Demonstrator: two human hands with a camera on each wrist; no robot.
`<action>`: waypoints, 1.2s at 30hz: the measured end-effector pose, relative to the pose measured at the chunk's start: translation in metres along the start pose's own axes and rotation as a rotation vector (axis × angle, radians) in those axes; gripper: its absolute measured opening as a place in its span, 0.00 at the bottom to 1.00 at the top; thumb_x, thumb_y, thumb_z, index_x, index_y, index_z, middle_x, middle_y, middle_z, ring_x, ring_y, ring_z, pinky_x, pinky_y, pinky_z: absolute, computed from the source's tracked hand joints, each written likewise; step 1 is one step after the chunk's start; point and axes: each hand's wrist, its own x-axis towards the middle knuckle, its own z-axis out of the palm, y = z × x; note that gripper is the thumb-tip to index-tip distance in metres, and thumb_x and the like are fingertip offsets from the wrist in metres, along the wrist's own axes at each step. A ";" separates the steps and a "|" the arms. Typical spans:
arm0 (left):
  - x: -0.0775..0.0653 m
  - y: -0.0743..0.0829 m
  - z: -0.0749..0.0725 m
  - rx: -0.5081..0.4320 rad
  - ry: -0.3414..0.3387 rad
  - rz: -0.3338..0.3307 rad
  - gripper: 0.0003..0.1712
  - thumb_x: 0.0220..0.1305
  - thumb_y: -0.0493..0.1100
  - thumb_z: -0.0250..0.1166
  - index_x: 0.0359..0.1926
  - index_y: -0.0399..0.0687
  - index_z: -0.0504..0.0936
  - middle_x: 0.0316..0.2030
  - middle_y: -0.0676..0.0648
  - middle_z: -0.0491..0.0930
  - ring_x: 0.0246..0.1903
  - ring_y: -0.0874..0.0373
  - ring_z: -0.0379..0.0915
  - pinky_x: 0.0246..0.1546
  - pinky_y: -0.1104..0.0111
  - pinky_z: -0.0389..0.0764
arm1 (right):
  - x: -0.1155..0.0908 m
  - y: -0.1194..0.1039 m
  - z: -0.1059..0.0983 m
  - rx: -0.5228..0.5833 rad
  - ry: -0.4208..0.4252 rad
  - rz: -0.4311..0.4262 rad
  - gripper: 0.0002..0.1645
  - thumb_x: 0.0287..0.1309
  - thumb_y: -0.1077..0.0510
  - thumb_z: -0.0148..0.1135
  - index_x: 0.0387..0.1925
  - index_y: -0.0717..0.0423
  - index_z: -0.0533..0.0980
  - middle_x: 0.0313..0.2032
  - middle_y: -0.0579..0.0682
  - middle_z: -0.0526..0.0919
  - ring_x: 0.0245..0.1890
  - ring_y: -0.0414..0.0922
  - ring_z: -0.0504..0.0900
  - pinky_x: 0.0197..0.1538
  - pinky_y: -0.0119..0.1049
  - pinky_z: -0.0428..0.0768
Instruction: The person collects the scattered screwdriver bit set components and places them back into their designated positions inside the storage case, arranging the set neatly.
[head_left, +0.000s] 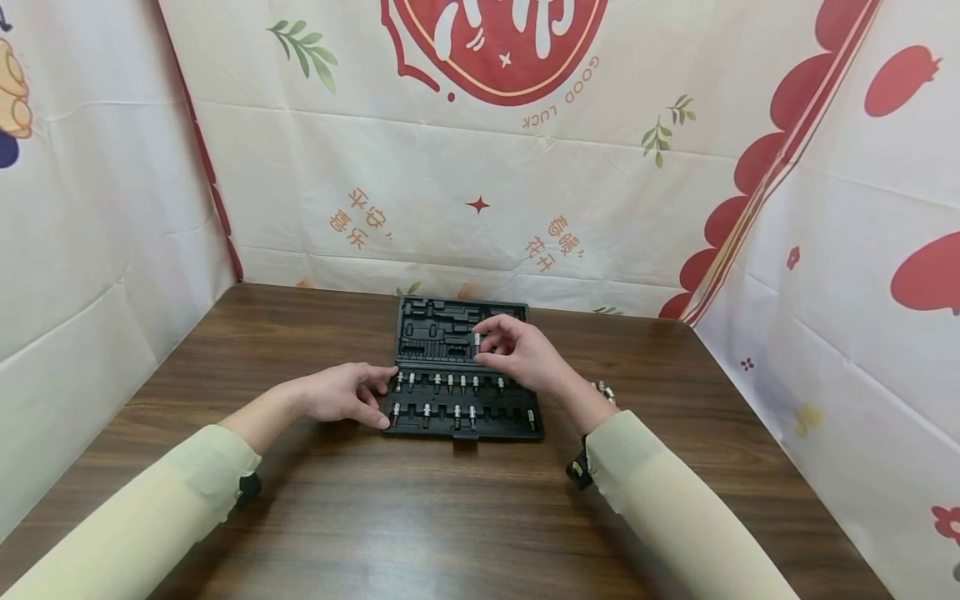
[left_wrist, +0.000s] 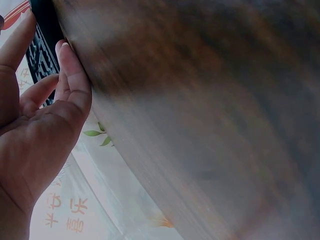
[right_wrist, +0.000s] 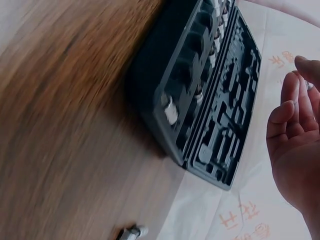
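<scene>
A black plastic socket case (head_left: 498, 433) lies unfolded on the table, its moulded lid (head_left: 431, 333) spread toward the back. Two rows of silver bit sockets (head_left: 457, 412) stand in the front half, with some slots vacant. Over the lid, my right hand (head_left: 521, 354) pinches a small bit socket (head_left: 477, 342) between thumb and fingertips; in the right wrist view the fingers mostly hide it. My left hand (head_left: 341, 393) touches the case's left edge, thumb at the front corner and index finger near the hinge. Its fingers look relaxed in the left wrist view.
Several loose bit sockets (head_left: 606, 392) lie on the table right of the case, partly behind my right forearm. The brown wooden table (head_left: 420, 517) meets printed cloth hangings (head_left: 450, 167) at the back and both sides. Dark wrist devices (head_left: 579, 471) show under my sleeves.
</scene>
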 end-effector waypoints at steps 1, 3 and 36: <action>0.000 0.000 0.000 0.001 0.000 -0.001 0.57 0.69 0.48 0.79 0.86 0.35 0.57 0.69 0.33 0.76 0.50 0.59 0.84 0.53 0.63 0.83 | 0.001 -0.001 0.002 0.001 -0.004 0.003 0.24 0.71 0.61 0.74 0.65 0.58 0.80 0.46 0.53 0.87 0.37 0.46 0.80 0.41 0.37 0.77; 0.000 0.000 0.000 0.004 0.003 -0.002 0.57 0.68 0.48 0.80 0.86 0.35 0.58 0.69 0.33 0.76 0.50 0.59 0.84 0.53 0.63 0.83 | 0.004 -0.002 0.005 0.002 -0.011 0.008 0.24 0.72 0.60 0.74 0.65 0.56 0.80 0.46 0.52 0.87 0.37 0.46 0.80 0.41 0.37 0.77; -0.001 0.003 0.000 -0.008 0.008 0.001 0.55 0.68 0.46 0.80 0.84 0.32 0.60 0.64 0.35 0.78 0.50 0.57 0.84 0.53 0.63 0.82 | 0.042 -0.010 0.061 -0.083 -0.212 0.109 0.22 0.71 0.57 0.75 0.63 0.54 0.81 0.43 0.46 0.89 0.40 0.41 0.84 0.47 0.39 0.83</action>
